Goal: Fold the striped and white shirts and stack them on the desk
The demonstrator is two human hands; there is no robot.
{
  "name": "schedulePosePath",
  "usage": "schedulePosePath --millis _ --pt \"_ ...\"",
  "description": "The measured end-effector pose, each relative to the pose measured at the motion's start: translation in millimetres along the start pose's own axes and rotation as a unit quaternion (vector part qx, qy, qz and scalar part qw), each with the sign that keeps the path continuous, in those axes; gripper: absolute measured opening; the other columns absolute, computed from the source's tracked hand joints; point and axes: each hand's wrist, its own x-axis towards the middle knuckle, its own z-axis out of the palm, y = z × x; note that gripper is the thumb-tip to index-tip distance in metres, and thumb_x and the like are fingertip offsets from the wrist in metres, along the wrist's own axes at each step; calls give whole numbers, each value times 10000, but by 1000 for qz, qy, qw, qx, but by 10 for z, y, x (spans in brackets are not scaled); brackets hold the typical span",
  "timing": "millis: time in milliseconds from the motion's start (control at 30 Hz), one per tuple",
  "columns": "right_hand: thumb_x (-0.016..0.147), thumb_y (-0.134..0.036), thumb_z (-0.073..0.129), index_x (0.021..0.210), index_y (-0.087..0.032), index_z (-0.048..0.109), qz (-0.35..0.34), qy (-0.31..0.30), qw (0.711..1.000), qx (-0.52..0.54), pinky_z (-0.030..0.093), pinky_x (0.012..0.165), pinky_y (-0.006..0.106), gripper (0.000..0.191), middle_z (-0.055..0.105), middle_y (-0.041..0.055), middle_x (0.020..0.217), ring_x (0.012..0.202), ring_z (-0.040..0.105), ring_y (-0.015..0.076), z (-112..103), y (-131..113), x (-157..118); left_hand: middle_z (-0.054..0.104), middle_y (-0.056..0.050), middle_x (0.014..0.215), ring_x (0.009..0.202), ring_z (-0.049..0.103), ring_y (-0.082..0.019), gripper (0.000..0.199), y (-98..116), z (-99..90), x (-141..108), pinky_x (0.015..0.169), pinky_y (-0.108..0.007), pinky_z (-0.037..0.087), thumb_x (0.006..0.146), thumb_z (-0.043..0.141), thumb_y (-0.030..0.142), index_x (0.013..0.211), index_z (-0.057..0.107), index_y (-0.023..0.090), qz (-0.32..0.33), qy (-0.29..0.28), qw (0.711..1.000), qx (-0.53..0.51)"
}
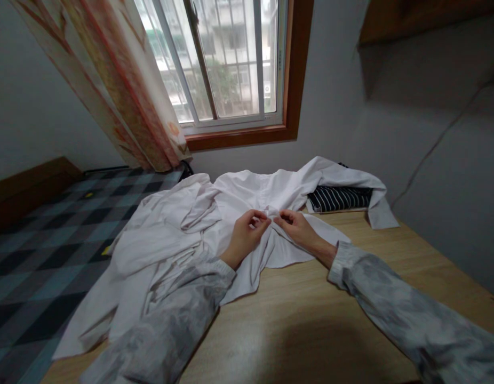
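Note:
A white shirt (267,186) lies spread on the wooden table, one sleeve stretched to the right. My left hand (249,232) pinches the cloth at the middle of the shirt front, thumb and fingertips together. Close beside it, my right hand (297,228) grips the same stretch of front edge, its fingers closed. The fabric bunches up slightly between the two hands. Whether a button sits between the fingertips is too small to make out. Below the hands, the shirt's lower front falls loosely in folds over the tabletop.
More white clothing (151,250) is heaped at the left, hanging over toward a checked bedspread (42,256). A folded black-and-white striped cloth (339,198) lies under the shirt's right sleeve. The wooden table (303,320) meets the wall beneath a window (231,58) with a patterned curtain (127,80).

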Motion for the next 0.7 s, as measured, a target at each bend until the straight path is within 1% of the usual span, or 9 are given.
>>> schedulePosePath --millis 133,300,400,533,700 --pt "961 -612 713 961 -203 740 2 4 1000 6 504 733 312 410 734 26 899 807 641 211 -7 11 5 788 -38 943 812 699 -161 118 42 -2 -12 755 -280 552 952 769 325 965 800 212 54 -14 998 23" --pt "954 -614 720 993 -204 743 11 -4 1000 28 531 773 320 413 762 40 951 861 674 224 -2 -44 -3 811 -55 967 806 731 -166 146 37 2 -17 728 -275 578 954 774 325 1019 834 209 63 -27 998 13" --pt "940 -606 740 1000 -202 745 15 -6 999 41 542 798 328 409 772 44 968 877 687 226 3 -59 -6 825 -58 968 780 731 -164 166 35 0 -27 725 -278 583 939 786 335 1024 838 202 50 -31 998 15" --pt "931 -595 756 1020 -205 753 21 -18 998 57 550 794 335 400 781 45 973 874 697 229 10 -58 -11 836 -53 940 743 723 -164 167 19 0 -39 698 -278 575 920 787 331 1005 844 200 16 -23 999 24" --pt "938 -578 755 1053 -219 765 15 -33 997 65 572 841 360 377 800 50 1029 930 724 246 19 -42 -20 833 -56 904 719 727 -167 189 -22 4 -26 677 -276 571 867 825 333 978 837 181 -29 -26 999 -15"
